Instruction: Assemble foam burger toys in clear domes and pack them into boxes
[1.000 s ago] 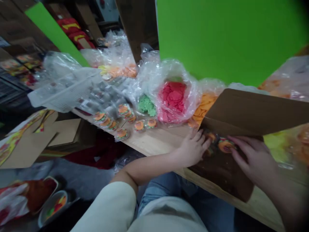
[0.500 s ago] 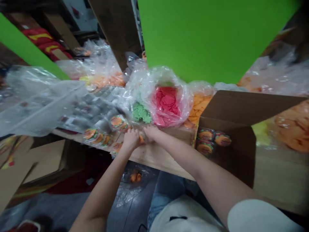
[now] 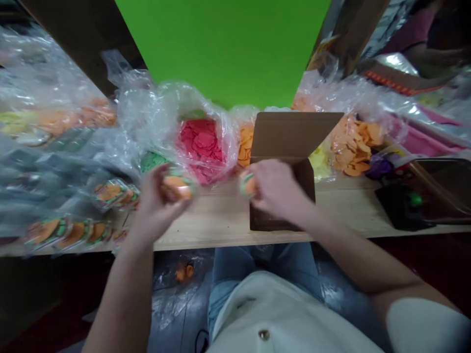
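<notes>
No text, label, brand, number or sign is showing legibly, neither on the blurred burger packs (image 3: 178,187) in the left fingers (image 3: 158,172) and right fingers (image 3: 259,171) nor on the nearby cardboard box (image 3: 287,135).

The burger-shaped pieces (image 3: 178,187) are orange, edged with green. The cardboard box (image 3: 285,135) is plain brown, the desk (image 3: 209,225) pale tan wood, the panel (image 3: 224,49) solid bright green. Around the colourless plastic (image 3: 162,100) show pinkish-red pieces (image 3: 203,141), green pieces (image 3: 152,161), orange pieces (image 3: 245,147) and pale-yellow pieces (image 3: 321,163). The jeans (image 3: 226,272) are faded blue, the shirt (image 3: 265,309) off-white.
</notes>
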The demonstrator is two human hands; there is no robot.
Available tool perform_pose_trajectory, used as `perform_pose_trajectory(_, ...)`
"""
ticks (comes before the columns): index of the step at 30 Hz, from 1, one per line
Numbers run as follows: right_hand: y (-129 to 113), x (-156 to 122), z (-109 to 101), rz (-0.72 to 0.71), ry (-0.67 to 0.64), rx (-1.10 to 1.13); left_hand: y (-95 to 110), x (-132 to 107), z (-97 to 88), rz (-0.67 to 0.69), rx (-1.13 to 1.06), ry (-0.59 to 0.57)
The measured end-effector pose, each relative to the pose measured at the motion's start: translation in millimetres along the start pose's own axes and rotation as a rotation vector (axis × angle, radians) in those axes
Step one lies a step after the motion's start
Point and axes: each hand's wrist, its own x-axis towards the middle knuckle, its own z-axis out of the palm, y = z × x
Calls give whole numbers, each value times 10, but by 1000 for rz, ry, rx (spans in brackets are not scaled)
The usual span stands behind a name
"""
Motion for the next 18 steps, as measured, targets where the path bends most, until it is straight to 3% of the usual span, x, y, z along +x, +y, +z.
perform_pose_trajectory(2, 518, -276, 9, 191, -51, -151, 442, 40, 406, 184, -41, -229)
perform_pose_trajectory(4, 856, -460, 191, 214, -200, -217, 753, 66, 880, 348, 59, -355)
perform_pose_trajectory(6, 1000, -563, 419, 174, -276, -230, 907, 56, 1293, 440, 221, -460)
perform_pose_trajectory(8, 1026, -605, 562, 133, -281, -219, 943, 11, 1560, 492, 385, -535)
perform_pose_trajectory(10, 1031, -619, 565, 109, -313, -195, 931, -44, 1668, 515, 499, -570)
perform_pose_trajectory(13, 1078, -641, 408, 90, -322, -151, 930, -66, 1642, 490, 536, -569)
perform_pose_trajectory(16, 1099, -681, 311, 47, -215, -115, 960, 48, 1568, 410, 468, -467)
perform_pose_trajectory(18, 1048, -700, 351, 53, -245, -124, 974, 180, 1551, 342, 408, -344)
